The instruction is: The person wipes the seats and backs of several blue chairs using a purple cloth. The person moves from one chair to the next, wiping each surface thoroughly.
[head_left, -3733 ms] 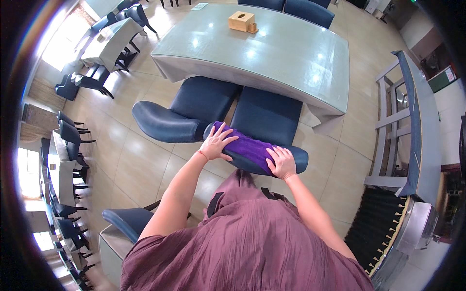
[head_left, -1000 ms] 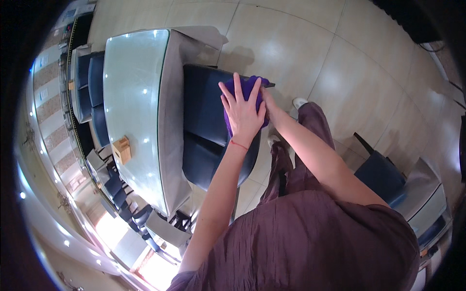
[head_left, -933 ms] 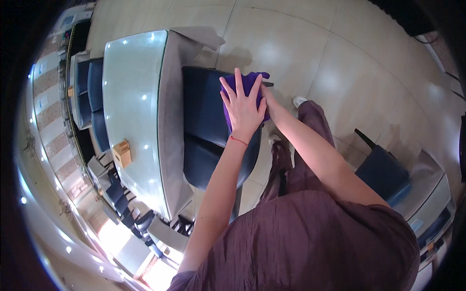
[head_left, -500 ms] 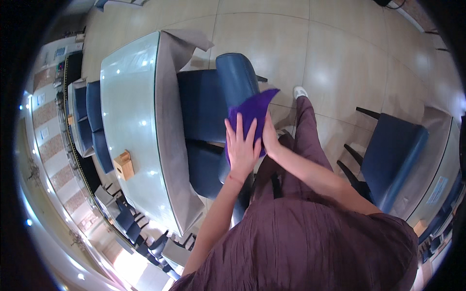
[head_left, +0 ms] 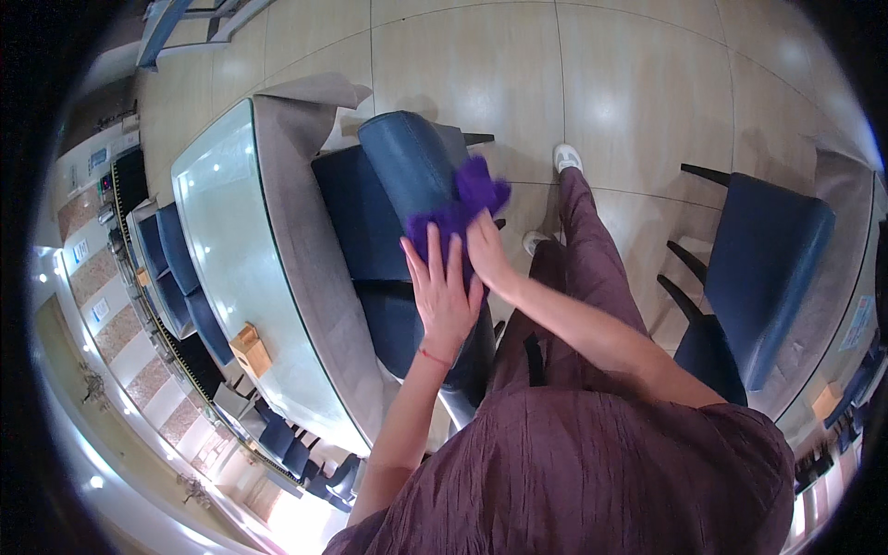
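A bunched purple cloth (head_left: pixel 481 188) lies against the top of a dark blue padded chair back (head_left: pixel 407 162), beside the table. My left hand (head_left: pixel 446 301) rests flat on the near part of the cloth, its fingers stretched out and apart. Just to the right, my right hand (head_left: pixel 487 252) grips the cloth on the side of the chair back; its fingertips are partly hidden. The far end of the cloth stands up in loose folds beyond both hands.
Left of the chair stands a glass-topped table (head_left: pixel 217 199) with a hanging grey tablecloth (head_left: pixel 296 157) and a wooden box (head_left: pixel 250 350). Another blue chair (head_left: pixel 768 268) stands on the right by a second table. Pale tiles (head_left: pixel 462 65) cover the floor.
The cloth has gone from a smooth, pointed spread to a crumpled bunch. Both hands have shifted slightly left with it, onto the chair back. The view has turned a little.
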Motion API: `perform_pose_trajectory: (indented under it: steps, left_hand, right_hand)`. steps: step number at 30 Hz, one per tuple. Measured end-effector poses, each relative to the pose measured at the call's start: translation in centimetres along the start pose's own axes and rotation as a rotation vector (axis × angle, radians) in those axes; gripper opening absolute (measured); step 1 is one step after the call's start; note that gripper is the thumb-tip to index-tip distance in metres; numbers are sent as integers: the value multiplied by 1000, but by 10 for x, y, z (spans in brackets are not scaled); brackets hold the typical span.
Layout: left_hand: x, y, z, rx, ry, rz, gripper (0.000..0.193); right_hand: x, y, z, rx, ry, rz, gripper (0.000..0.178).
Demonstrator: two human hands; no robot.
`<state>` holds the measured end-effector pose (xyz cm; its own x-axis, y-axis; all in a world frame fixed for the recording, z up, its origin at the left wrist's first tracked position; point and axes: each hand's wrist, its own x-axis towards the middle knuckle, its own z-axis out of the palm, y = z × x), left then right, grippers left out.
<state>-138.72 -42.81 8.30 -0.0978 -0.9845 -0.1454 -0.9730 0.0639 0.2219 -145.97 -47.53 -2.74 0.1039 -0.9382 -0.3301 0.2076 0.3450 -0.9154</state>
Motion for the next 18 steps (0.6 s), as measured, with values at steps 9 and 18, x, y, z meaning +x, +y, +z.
perform_pose_trajectory:
  steps: [9,18]
  left_hand:
    - [172,25,4,652,-12,30,54]
    - [72,48,37,949,-679,323,54]
  right_hand:
    - [192,82,13,92,-233,38,51]
    - [-45,144,-12,179,-184,538,63]
